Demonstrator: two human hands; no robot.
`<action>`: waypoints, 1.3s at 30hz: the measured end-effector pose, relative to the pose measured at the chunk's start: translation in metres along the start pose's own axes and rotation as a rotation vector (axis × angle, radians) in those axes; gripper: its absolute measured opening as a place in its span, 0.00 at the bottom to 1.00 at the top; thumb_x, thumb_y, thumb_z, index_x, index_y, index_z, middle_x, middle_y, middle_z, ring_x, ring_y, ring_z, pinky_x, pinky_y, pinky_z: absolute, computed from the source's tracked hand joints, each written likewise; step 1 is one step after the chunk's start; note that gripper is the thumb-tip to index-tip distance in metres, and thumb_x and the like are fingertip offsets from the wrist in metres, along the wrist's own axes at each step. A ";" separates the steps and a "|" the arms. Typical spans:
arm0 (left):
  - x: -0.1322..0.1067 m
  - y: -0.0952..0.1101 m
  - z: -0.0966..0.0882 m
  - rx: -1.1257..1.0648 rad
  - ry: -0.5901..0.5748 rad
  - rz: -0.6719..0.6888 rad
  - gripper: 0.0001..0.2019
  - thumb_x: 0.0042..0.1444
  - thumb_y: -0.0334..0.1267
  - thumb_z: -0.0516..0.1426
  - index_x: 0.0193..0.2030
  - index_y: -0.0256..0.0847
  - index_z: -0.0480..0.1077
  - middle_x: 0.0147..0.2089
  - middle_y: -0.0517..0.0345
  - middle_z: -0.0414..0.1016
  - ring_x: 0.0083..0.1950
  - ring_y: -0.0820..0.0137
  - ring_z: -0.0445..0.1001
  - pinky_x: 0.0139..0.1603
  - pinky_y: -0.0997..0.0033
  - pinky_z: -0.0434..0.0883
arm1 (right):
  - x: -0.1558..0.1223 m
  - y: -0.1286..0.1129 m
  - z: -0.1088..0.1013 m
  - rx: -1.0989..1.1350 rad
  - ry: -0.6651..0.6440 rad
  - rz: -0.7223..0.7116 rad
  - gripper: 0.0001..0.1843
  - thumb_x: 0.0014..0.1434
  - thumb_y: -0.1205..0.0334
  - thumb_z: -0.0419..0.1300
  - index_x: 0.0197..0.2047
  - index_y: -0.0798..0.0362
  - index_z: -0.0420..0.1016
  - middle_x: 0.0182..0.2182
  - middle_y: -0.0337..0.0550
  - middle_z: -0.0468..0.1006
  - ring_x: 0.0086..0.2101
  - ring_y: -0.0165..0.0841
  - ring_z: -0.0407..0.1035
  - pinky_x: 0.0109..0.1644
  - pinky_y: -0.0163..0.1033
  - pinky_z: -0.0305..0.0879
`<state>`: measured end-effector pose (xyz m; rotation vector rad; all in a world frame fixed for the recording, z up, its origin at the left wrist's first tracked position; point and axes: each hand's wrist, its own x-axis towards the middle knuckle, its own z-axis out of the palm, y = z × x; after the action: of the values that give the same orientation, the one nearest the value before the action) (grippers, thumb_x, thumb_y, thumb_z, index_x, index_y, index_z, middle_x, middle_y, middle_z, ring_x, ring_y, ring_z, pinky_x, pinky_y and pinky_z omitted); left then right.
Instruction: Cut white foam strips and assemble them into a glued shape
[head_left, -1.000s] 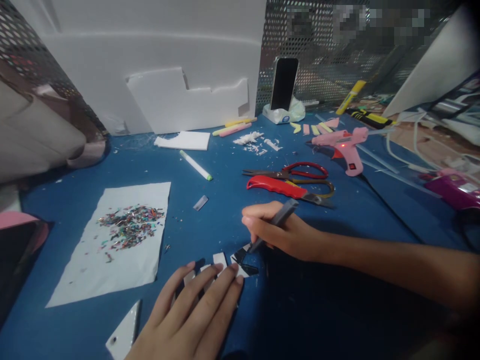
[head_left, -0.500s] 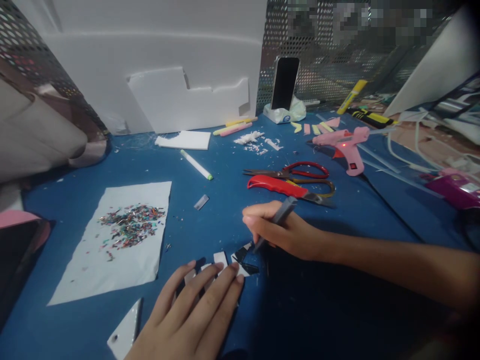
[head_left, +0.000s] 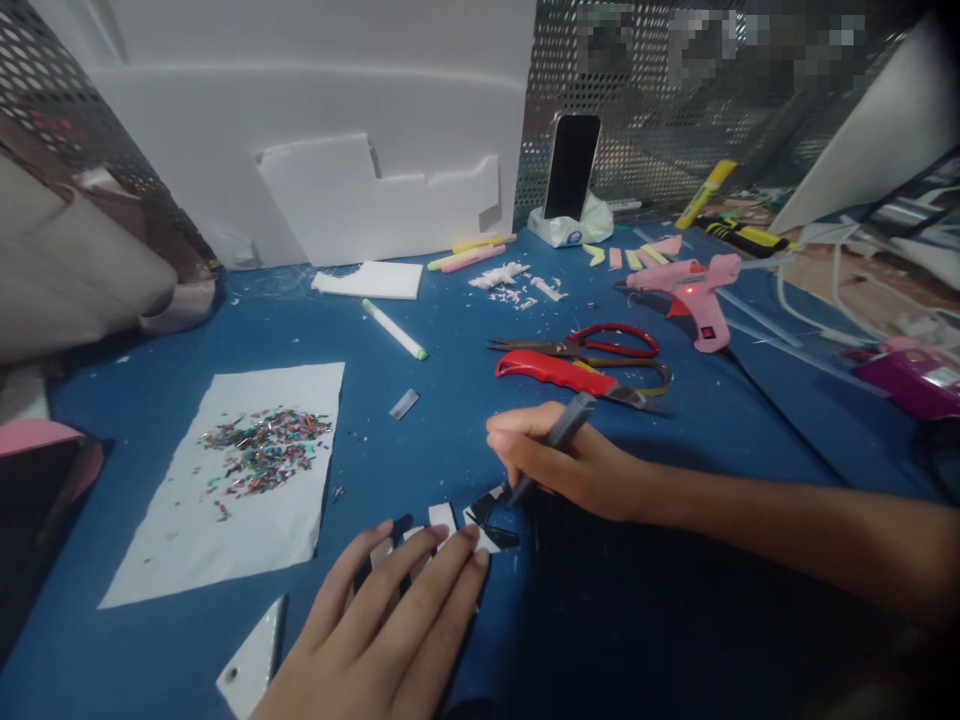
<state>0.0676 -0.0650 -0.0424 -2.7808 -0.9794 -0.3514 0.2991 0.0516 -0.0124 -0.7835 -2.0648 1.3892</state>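
My right hand (head_left: 559, 452) is closed in a writing grip around a dark grey marker (head_left: 568, 428). The marker's lower end meets the edge of a small white foam piece (head_left: 480, 518) that carries black patches. My left hand (head_left: 401, 610) lies flat with its fingers spread, the fingertips resting on this piece and on the white strips (head_left: 442, 516) joined to or beside it. Much of the white work is hidden under those fingers. Near my left wrist lies a white triangular piece (head_left: 251, 660) with a small hole.
A sheet with colourful bits (head_left: 187, 545) lies left on the blue table. Beyond my right hand are scissors (head_left: 611, 340), a red-handled knife (head_left: 555, 374) and a pink glue gun (head_left: 697, 290) with its light on. A green-tipped pen (head_left: 394, 330) and a phone (head_left: 572, 165) are farther back.
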 end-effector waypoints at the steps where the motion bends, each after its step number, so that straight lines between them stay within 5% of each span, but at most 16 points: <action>1: 0.000 0.000 0.000 0.002 0.000 0.000 0.24 0.66 0.34 0.49 0.68 0.35 0.57 0.69 0.53 0.60 0.65 0.58 0.59 0.72 0.50 0.37 | 0.000 0.000 0.000 0.006 0.003 0.002 0.22 0.70 0.57 0.49 0.24 0.55 0.62 0.22 0.32 0.59 0.23 0.23 0.56 0.29 0.33 0.53; 11: 0.001 0.000 0.001 0.003 0.008 0.001 0.24 0.68 0.41 0.50 0.68 0.34 0.58 0.69 0.50 0.60 0.65 0.55 0.59 0.72 0.48 0.37 | 0.000 -0.001 -0.001 0.002 0.020 0.013 0.20 0.70 0.58 0.50 0.26 0.56 0.63 0.22 0.32 0.59 0.23 0.23 0.56 0.28 0.34 0.53; 39: 0.000 0.001 0.001 0.010 0.014 -0.010 0.23 0.68 0.39 0.50 0.68 0.35 0.58 0.69 0.53 0.61 0.65 0.57 0.59 0.72 0.49 0.38 | -0.001 -0.002 0.000 -0.004 0.025 0.010 0.23 0.70 0.56 0.49 0.24 0.55 0.62 0.22 0.32 0.59 0.24 0.24 0.56 0.29 0.34 0.53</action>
<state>0.0685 -0.0658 -0.0438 -2.7620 -0.9902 -0.3662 0.2995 0.0505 -0.0109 -0.8100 -2.0482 1.3747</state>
